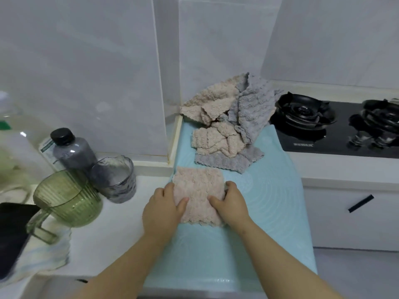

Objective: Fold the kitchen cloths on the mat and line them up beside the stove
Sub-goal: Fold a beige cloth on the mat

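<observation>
Currently the pink cloth lies as a folded square on the near part of the blue mat, well short of the stove. Left hand and right hand clamp its opposite side edges, thumbs on top. The fingers are curled at the edges, probably tucked under, but the view is too soft to confirm. A symmetric grip suits squaring or lifting it flat. The heap of beige and grey cloths sits unfolded at the mat's far end, beside the stove.
</observation>
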Demonstrator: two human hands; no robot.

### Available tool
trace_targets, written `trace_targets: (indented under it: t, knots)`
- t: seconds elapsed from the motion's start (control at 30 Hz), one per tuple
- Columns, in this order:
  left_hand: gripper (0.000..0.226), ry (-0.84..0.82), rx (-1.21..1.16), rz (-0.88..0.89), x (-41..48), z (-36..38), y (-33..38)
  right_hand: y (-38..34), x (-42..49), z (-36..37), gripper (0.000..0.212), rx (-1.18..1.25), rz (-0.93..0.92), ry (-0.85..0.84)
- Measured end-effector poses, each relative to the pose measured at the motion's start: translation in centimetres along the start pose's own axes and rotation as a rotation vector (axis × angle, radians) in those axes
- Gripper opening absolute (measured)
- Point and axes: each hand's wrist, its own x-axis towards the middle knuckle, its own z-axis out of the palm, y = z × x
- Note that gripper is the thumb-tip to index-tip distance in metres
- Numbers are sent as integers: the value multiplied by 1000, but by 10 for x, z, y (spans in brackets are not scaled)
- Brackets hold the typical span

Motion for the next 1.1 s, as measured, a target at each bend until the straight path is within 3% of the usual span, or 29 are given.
trace_targets:
  t: [0.13,0.33,0.47,0.63,0.77,0.93,1.1]
  knots:
    - [52,-141,2,-93,8,-13,9,-3,-1,-4,40,-93,95,-81]
    - [40,-374,-150,-161,27,-28,5,-6,-1,-5,23,-7,137,-112]
    - [22,-421,-509,-250,32,-32,10,-7,-10,-5,14,253,202,-93]
    - [28,-411,-893,-287,12,-25,45,6,-29,-29,14,660,356,-38]
    - [36,-561,-1058,-291,2,-7,96,42,-43,-69,20,845,404,83]
    - [41,-618,-1134,-210,-24,30,200,104,-55,-153,17,1040,457,227]
    - [74,-617,-1166,-20,-63,75,336,181,-76,-268,15,1167,405,275]
